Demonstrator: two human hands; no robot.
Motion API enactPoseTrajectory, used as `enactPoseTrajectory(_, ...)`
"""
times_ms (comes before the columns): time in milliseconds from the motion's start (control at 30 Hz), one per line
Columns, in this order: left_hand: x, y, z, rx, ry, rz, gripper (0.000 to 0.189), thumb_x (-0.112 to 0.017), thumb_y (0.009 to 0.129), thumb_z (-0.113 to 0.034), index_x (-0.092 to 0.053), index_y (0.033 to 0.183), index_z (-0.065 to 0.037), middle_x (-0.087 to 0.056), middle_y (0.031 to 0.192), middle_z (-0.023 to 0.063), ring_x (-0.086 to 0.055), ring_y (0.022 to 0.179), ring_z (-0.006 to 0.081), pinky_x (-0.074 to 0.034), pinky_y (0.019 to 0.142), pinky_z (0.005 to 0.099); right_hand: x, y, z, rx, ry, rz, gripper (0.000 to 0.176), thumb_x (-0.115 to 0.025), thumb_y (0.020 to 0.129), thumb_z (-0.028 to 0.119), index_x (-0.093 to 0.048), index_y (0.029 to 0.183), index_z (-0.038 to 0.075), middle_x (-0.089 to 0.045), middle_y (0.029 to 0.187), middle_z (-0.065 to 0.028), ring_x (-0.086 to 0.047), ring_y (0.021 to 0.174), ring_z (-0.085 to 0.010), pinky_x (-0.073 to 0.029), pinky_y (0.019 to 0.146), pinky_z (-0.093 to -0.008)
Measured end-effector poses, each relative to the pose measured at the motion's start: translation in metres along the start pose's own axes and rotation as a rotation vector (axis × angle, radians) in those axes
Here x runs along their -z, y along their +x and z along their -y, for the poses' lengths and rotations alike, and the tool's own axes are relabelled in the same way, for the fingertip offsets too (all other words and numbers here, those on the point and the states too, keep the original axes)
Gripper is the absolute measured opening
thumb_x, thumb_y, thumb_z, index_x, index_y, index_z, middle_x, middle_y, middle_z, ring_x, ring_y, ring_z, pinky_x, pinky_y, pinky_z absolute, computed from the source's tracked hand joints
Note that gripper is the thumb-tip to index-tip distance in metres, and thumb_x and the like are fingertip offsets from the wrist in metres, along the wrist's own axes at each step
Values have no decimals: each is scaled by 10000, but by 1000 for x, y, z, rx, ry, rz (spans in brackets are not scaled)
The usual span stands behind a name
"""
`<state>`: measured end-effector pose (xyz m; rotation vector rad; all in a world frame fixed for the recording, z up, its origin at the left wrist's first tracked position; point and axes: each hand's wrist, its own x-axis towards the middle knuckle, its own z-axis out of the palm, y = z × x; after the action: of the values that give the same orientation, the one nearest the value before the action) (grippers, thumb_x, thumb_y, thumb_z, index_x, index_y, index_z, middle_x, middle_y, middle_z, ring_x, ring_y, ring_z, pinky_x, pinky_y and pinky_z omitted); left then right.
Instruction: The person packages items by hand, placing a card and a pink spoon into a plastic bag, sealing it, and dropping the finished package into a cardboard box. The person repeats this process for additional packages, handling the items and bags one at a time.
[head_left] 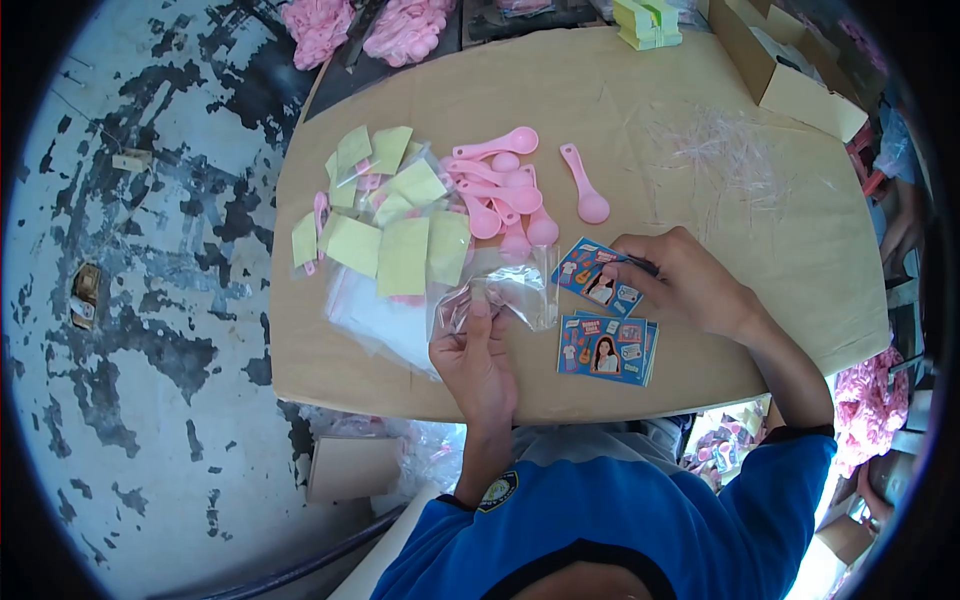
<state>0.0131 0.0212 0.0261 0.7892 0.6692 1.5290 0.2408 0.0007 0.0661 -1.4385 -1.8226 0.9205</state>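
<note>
My left hand [476, 355] pinches a clear plastic bag [525, 290] between thumb and fingers, its mouth facing right. A blue printed card [598, 275] with a picture of a person is gripped in my right hand [690, 280], close to the bag's edge. Something small and dark shows by the right fingers; I cannot make it out. Just below that hand lies a stack of like cards [606, 350]. Beyond the bag sit several pink spoons [505, 185] in a pile, with one single pink spoon [585, 185] apart to the right.
Filled bags with pale yellow cards [403, 255] cover the table's left side, over a stack of clear bags [375, 320]. Thin clear strands [735, 160] lie at right. A cardboard box [790, 75] stands at the back right corner, a yellow bundle [648, 22] at the far edge.
</note>
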Motion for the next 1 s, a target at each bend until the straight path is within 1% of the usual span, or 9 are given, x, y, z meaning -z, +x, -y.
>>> enactPoseTrajectory(67,1,1,0,3,-32,-14,189,-567,947,-54,-539,1124,6,-642,976,113,-653,905,176,-561,768,282,1,1,4,-122,245,45,188,-574,959,179,-630,967,-1,-637,676,-103,-617,548,-133,-475,509,-281)
enactPoseTrajectory(167,3,3,0,4,-21,-10,223,-560,950,-52,-510,1159,6,-639,980,125,-654,911,186,-572,805,311,-5,1,6,-107,438,75,215,-554,982,220,-628,980,18,-613,647,-45,-574,553,-43,-453,485,-217)
enactPoseTrajectory(267,3,1,0,-13,10,-15,240,-565,945,-48,-504,1169,15,-645,1007,156,-657,944,225,-572,850,355,-11,1,1,-11,393,46,218,-555,982,229,-634,987,26,-631,670,-30,-573,573,-34,-464,506,-200)
enactPoseTrajectory(333,4,0,1,-27,14,3,225,-578,936,-36,-533,1147,25,-659,1046,196,-663,991,285,-563,883,397,-13,1,4,-16,386,31,205,-568,974,216,-635,996,24,-638,680,-40,-581,588,-42,-464,509,-215)
enactPoseTrajectory(433,2,-2,2,-25,111,16,244,-578,935,-36,-519,1162,32,-657,1079,207,-657,1016,290,-554,903,403,-17,2,3,50,338,-13,184,-592,957,194,-636,1011,24,-651,700,-67,-602,610,-68,-472,531,-245)
enactPoseTrajectory(567,-5,-3,-1,59,136,42,274,-590,930,-38,-504,1175,53,-657,1093,214,-655,1010,243,-545,895,363,-20,1,5,121,249,-45,172,-614,935,168,-636,1021,21,-664,728,-108,-624,620,-116,-485,576,-283)
enactPoseTrajectory(733,0,-8,4,88,259,66,336,-601,918,-26,-462,1220,25,-646,1121,225,-646,1027,227,-561,849,343,-16,-1,20,22,207,67,182,-619,923,150,-633,1047,18,-677,782,-129,-641,660,-134,-503,614,-298)
enactPoseTrajectory(867,-4,-9,2,92,278,67,321,-637,903,-43,-513,1187,39,-669,1067,177,-647,965,178,-529,829,283,-14,-1,19,47,161,131,204,-625,923,142,-655,1069,3,-701,840,-100,-650,734,-88,-520,668,-257)
enactPoseTrajectory(1000,-1,-15,5,104,394,30,309,-679,882,-70,-559,1144,42,-662,1034,134,-627,900,137,-493,824,257,-20,-1,11,38,291,116,183,-615,922,140,-651,1040,4,-690,830,-114,-642,675,-133,-524,644,-285)
